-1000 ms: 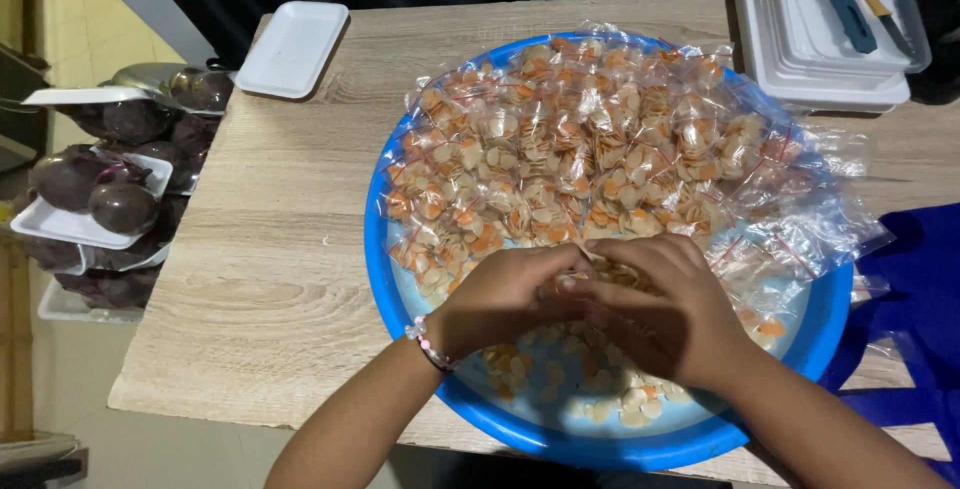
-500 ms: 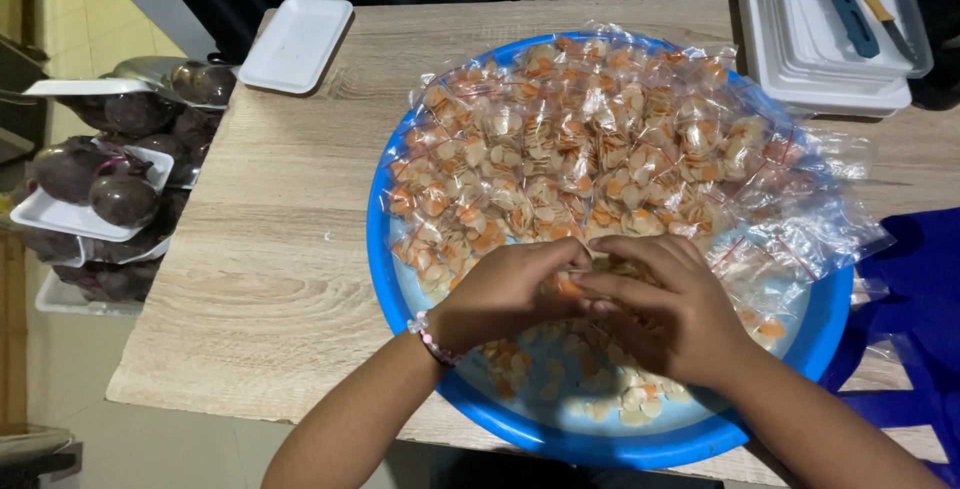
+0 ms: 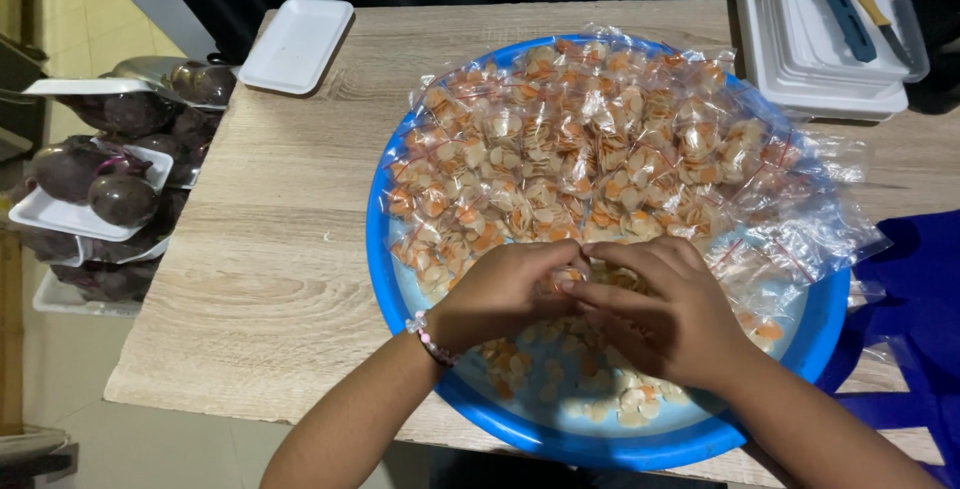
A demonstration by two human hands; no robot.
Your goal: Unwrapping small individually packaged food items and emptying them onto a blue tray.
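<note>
Under both hands sits a bright blue basin [image 3: 385, 279]. The small bags [image 3: 590, 149] heaped beyond the fingers are clear with thin red seal lines, full of pale cream and orange chips. The left hand [image 3: 505, 294] wears a pink and white beaded bracelet [image 3: 430, 339]. The table [image 3: 270, 279] left of that hand is light wood grain. Far left of it, dark purple fruits [image 3: 95, 184] lie in white trays [image 3: 40, 211]. Right of the right hand [image 3: 665, 309] lies deep blue cloth [image 3: 915, 309].

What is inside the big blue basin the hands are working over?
The blue basin holds a heap of small clear bags filled with pale and orange chips, plus loose chips near the front. The left hand and right hand cover what they pinch between them.
</note>
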